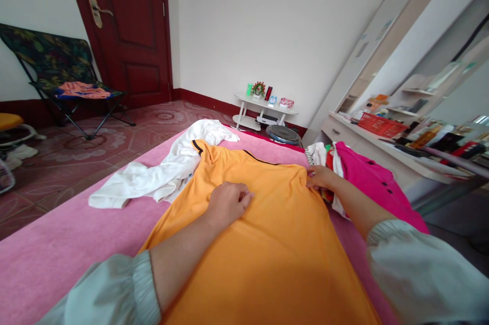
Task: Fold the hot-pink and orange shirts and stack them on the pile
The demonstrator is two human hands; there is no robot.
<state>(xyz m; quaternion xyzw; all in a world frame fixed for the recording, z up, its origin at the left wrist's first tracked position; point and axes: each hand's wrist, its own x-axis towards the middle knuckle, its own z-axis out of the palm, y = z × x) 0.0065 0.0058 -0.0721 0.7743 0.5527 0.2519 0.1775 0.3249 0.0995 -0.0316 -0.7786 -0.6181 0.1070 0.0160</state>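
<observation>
An orange shirt point(275, 233) with dark trim along its far edge lies spread on a pink-covered bed point(72, 256). Above the middle of the cloth is my left hand point(229, 198), its fingers curled in and no fabric visibly gathered in them. My right hand point(320, 177) pinches the shirt at its far right corner, where small folds run from the fingers; part of the fingertips is hidden. Left of the shirt lies a crumpled white garment point(153, 177), partly touching it.
Bright pink clothing point(372, 174) is heaped at the bed's right side. Beyond it stands a dresser point(344, 129) with a red basket point(382, 125) and bottles. A low white table point(263, 103) is past the far edge; a folding chair point(49, 60) stands by the red door point(133, 24).
</observation>
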